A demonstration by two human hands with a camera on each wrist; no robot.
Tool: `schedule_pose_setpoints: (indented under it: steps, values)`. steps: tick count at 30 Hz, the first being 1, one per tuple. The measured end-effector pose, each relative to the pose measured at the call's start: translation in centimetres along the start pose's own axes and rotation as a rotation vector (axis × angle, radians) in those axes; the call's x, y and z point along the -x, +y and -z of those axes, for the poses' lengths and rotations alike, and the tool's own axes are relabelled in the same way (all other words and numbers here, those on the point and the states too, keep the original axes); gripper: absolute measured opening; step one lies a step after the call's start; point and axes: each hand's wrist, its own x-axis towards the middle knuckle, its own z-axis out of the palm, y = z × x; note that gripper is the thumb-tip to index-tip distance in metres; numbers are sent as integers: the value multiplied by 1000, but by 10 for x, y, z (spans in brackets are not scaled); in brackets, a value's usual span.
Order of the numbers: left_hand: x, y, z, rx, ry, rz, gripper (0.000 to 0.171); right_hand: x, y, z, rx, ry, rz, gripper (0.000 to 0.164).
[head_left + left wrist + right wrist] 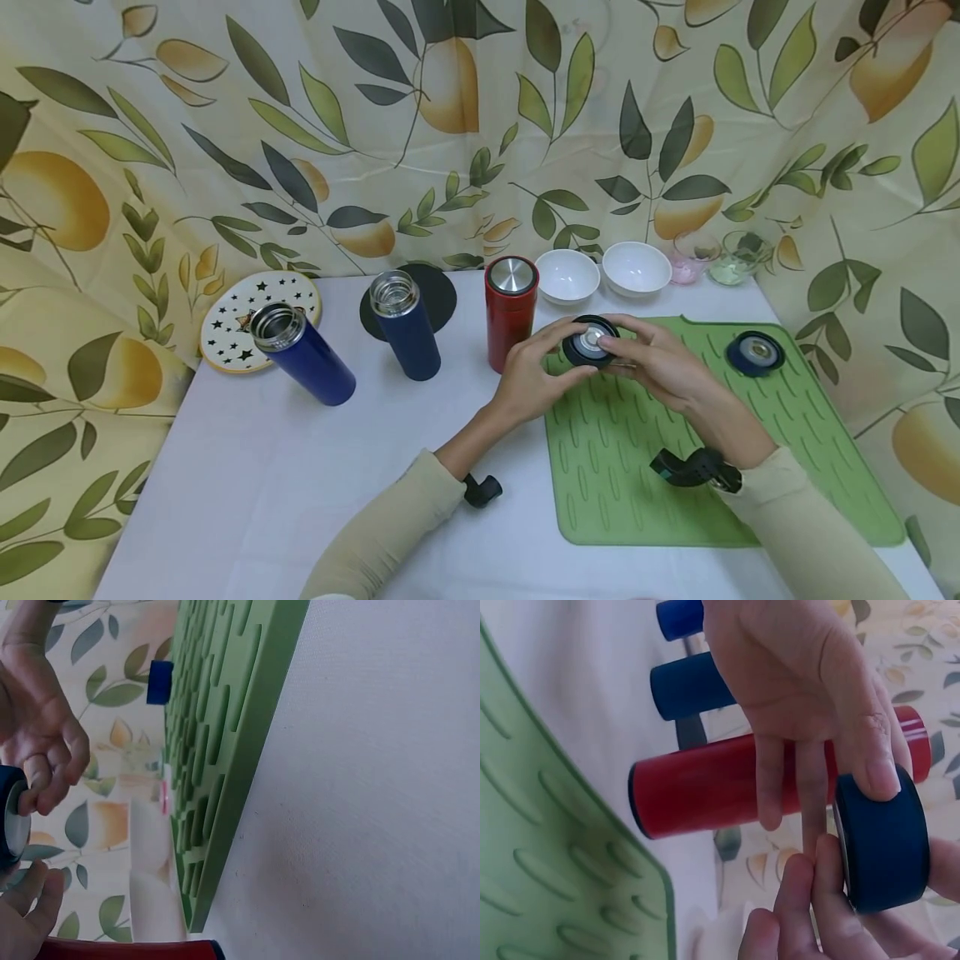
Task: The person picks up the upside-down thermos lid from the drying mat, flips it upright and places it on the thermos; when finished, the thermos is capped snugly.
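Over the green mat [615, 467], a dark blue flask lid [587, 342] is held with its silvery inner side facing up. My left hand [525, 375] grips the lid's rim between thumb and fingers. From the other side my right hand [667, 367] pinches it, fingertips on the metallic inner face. In the right wrist view the lid [889, 844] shows its smooth blue side wall, with fingers of both hands around it. Just beyond the left hand stands a red flask [512, 325] with a steel top. Another dark blue lid [755, 354] lies on the mat's far right.
Left of the red flask stand two blue flasks with open mouths, one [416, 342] near a black round mat [442, 292], the other [315, 367] before a star-patterned round board [232, 308]. Two white bowls [567, 287] and small glasses [738, 262] line the back.
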Motion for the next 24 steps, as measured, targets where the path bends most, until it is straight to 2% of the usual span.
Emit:
schedule_pose_setpoints:
  steps: [6,9,12,15,17,19,22,24]
  values:
    - [0,0,2,25,-3,8,52,-3,-2,-3,16,24,9,55]
    - [0,0,2,25,9,22,55,-4,-2,-3,20,34,45,52]
    - [0,2,0,49,44,64,61,-2,-3,-4,138,109,125,48]
    - [1,6,-1,126,82,160,61,0,-3,-7,289,225,212,46]
    - [0,9,0,218,94,259,56,0,-1,-9,348,276,271,46]
    - [-1,12,0,338,93,374,48,0,1,-10,371,290,347,45]
    - [-3,19,2,574,66,538,40,0,3,-12,410,276,476,46]
    - [-5,23,3,721,33,614,38,2,1,-13,439,262,557,47]
